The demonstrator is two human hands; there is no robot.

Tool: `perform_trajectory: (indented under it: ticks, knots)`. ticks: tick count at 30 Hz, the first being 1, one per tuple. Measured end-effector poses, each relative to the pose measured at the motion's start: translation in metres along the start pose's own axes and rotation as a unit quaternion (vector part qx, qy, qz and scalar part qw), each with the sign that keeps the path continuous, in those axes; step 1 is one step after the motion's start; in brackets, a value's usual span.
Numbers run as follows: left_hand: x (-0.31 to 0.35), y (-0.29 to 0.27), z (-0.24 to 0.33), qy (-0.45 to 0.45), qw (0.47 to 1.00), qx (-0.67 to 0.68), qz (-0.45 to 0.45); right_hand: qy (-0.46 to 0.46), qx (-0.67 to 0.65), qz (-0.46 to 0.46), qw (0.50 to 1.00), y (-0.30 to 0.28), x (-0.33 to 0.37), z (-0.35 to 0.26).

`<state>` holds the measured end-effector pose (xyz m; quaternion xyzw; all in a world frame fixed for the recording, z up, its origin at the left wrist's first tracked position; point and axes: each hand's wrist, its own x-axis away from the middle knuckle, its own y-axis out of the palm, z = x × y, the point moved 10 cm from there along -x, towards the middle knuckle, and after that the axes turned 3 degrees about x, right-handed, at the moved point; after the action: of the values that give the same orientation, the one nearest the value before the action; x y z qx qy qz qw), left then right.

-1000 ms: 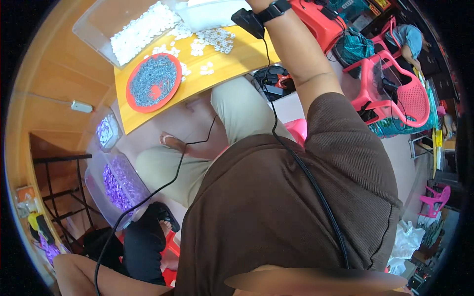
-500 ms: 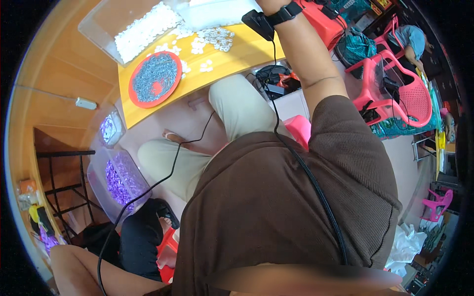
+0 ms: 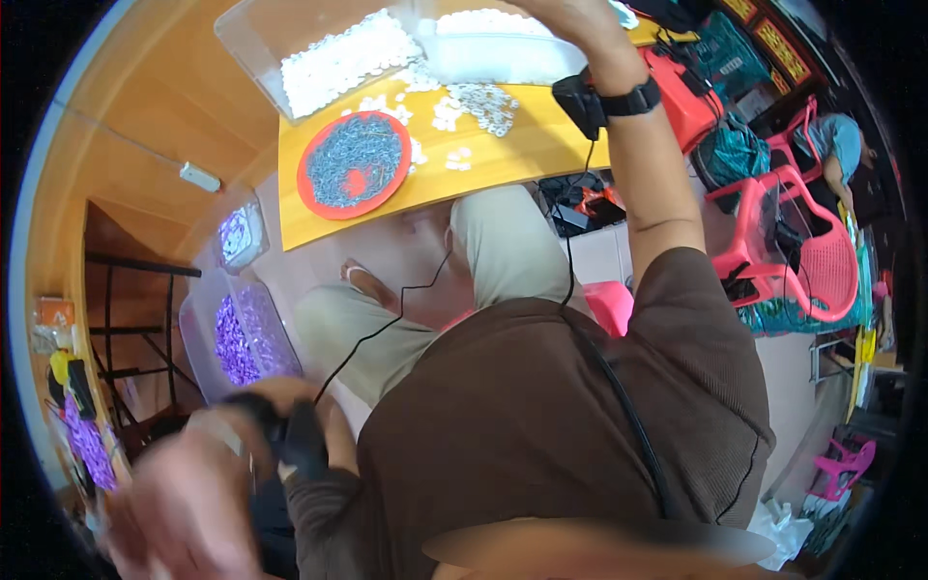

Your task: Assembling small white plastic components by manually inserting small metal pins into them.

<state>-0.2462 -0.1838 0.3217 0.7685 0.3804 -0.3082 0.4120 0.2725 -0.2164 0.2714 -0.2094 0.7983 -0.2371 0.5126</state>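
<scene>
At the top edge, my right hand (image 3: 588, 27) reaches over the far side of the yellow table, beside a long translucent tub (image 3: 507, 60) of white pieces. Its fingers are mostly cut off by the edge, so what they touch is hidden. A black strap (image 3: 633, 100) with a small black box goes round that wrist. My left hand (image 3: 188, 498) is raised at the lower left, smeared by motion, with a dark strap at its wrist. It is off the table, nearest to a clear bin (image 3: 208, 333) holding purple pieces.
On the yellow table (image 3: 541, 145) stand a red plate (image 3: 307, 184) heaped with grey metal screws or nails and a clear box (image 3: 249, 48) of white pieces. Small loose white pieces (image 3: 459, 159) lie between. A black cable (image 3: 367, 338) crosses my lap. Pink chairs (image 3: 822, 261) stand to the right.
My left hand has swung up into view at the lower left. More of my right hand shows at the top edge. The whole view has shifted slightly.
</scene>
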Motion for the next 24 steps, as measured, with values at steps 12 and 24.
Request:
perform_trajectory:
  ticks: [12,24]
  knots:
    - [0.37,0.0,-0.126,-0.714,0.696,-0.056,-0.039,0.006,0.116,0.025,0.993,0.069,-0.042,0.025]
    - [0.417,-0.016,-0.102,-0.796,0.605,0.014,-0.022,0.133,0.009,-0.308,0.942,0.186,0.133,0.057]
